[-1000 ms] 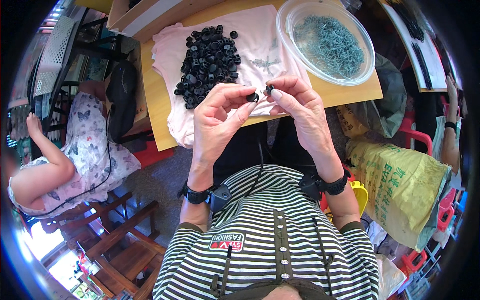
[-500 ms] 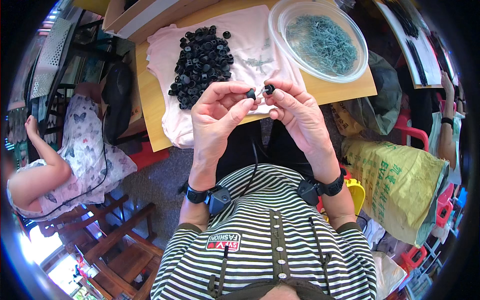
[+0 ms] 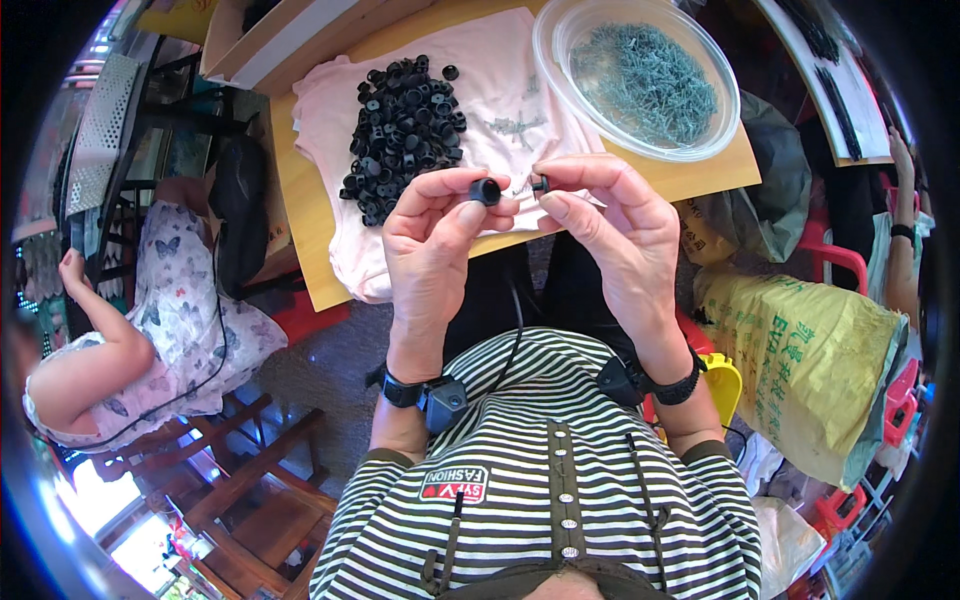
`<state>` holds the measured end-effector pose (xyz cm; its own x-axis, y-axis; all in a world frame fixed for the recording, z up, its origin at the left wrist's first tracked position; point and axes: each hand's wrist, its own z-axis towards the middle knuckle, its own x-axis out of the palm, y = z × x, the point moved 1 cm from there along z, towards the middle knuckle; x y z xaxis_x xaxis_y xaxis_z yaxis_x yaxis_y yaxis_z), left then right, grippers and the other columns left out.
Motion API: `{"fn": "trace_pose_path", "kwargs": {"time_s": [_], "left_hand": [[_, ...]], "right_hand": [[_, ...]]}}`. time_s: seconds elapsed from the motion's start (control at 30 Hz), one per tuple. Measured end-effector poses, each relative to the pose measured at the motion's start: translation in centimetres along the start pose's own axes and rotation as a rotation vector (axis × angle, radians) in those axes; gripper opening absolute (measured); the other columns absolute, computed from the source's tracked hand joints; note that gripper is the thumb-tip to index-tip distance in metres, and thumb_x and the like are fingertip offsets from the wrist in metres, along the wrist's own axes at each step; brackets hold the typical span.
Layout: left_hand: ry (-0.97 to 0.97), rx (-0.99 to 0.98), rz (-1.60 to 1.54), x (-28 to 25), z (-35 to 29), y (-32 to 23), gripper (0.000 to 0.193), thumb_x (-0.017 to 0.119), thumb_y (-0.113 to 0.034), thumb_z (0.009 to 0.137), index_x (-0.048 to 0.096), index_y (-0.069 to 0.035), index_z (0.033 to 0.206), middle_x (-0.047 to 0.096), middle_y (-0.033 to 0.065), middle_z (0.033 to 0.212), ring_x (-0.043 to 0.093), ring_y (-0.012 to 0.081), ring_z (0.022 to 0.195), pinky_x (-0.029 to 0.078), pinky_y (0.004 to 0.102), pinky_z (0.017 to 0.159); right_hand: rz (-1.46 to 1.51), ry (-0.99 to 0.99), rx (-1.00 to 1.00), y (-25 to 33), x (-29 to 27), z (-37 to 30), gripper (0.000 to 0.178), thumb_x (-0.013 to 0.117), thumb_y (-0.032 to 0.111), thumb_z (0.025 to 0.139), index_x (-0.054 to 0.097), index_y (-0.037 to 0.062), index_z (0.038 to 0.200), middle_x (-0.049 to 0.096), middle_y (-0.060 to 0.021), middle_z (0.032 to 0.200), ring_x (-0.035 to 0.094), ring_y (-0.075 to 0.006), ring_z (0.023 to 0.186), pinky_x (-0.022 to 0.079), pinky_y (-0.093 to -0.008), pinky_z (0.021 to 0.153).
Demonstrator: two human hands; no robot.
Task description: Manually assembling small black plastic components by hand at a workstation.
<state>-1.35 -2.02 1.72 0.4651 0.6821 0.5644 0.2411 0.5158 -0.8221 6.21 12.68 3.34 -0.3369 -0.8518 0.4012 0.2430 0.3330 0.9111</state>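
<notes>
Over the table's near edge, my left hand (image 3: 430, 235) pinches a round black plastic cap (image 3: 485, 191), its hollow side showing. A short gap away, my right hand (image 3: 635, 230) holds a small dark disc-shaped piece (image 3: 540, 184) between thumb and forefinger; its exact kind is too small to tell. Beyond my left hand, a heap of black caps (image 3: 405, 130) lies on a pale pink shirt (image 3: 320, 95). Several loose screws (image 3: 515, 126) are scattered on the cloth. At the far right, a round clear plastic tub (image 3: 560, 75) contains many greyish screws (image 3: 650, 85).
A cardboard box (image 3: 290, 40) stands at the table's far left. To the right sits a yellow woven sack (image 3: 790, 350). One person (image 3: 150, 320) in a butterfly-print garment is seated at left; another person's arm (image 3: 902, 220) shows at right. Wooden stools (image 3: 250, 480) stand lower left.
The cap in my left hand has turned, so its hollow opening now shows. My right hand has shifted slightly right, and the gap between the two held pieces is wider.
</notes>
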Motion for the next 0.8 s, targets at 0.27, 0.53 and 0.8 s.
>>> {"fn": "trace_pose_path", "kwargs": {"time_s": [0.27, 0.53, 0.8], "left_hand": [[0.008, 0.067, -0.103, -0.4, 0.1, 0.5, 0.025, 0.063, -0.003, 0.09, 0.06, 0.0, 0.114, 0.066, 0.0133, 0.11, 0.066, 0.0191, 0.094, 0.055, 0.0325, 0.084], [0.0, 0.093, -0.051, -0.1, 0.1, 0.5, 0.027, 0.066, 0.001, 0.087, 0.06, 0.002, 0.113, 0.064, 0.0127, 0.111, 0.065, 0.0192, 0.098, 0.055, 0.033, 0.088], [0.021, 0.195, 0.121, 0.5, 0.3, 0.4, 0.028, 0.065, 0.011, 0.083, 0.063, 0.004, 0.109, 0.061, 0.0112, 0.112, 0.064, 0.0177, 0.1, 0.056, 0.032, 0.089]], "right_hand": [[-0.251, 0.102, -0.165, 1.1, 1.3, 0.2, 0.023, 0.062, -0.006, 0.088, 0.062, -0.0071, 0.111, 0.066, -0.0128, 0.108, 0.066, -0.0143, 0.095, 0.055, -0.023, 0.08], [-0.463, 0.093, -0.286, 1.2, 1.3, 0.3, 0.023, 0.065, -0.006, 0.086, 0.063, -0.0059, 0.109, 0.068, -0.012, 0.104, 0.069, -0.0154, 0.088, 0.057, -0.0222, 0.075], [-0.542, 0.004, -0.388, 0.8, 0.9, 0.5, 0.024, 0.07, -0.002, 0.08, 0.068, 0.0009, 0.104, 0.069, -0.0112, 0.096, 0.069, -0.0181, 0.082, 0.057, -0.0268, 0.07]]}}
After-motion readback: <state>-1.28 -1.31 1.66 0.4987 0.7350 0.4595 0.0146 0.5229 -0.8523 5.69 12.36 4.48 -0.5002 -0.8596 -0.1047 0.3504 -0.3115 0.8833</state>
